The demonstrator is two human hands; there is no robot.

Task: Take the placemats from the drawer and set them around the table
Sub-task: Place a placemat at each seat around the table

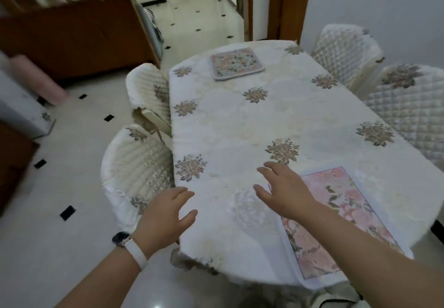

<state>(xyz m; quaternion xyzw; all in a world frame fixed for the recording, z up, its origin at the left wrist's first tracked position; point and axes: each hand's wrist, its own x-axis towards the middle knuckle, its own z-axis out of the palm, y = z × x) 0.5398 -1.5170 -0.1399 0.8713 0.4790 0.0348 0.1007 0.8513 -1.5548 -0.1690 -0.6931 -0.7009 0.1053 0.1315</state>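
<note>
Placemat (pixel 348 194) flat on tbl (pixel 228 127) nr right hand (pixel 286 192)

Pink placemat (pixel 341 223) at near end of table (pixel 225 127), floral placemat (pixel 236 63) at far end — left hand (pixel 165 218), right hand (pixel 286 192) spread, empty.

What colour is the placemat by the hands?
Pink, with a flower pattern and a pale border; the near placemat shows best in the head view.

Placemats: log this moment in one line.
far placemat: laid | near placemat: laid | left hand: open, empty | right hand: open, empty
</note>
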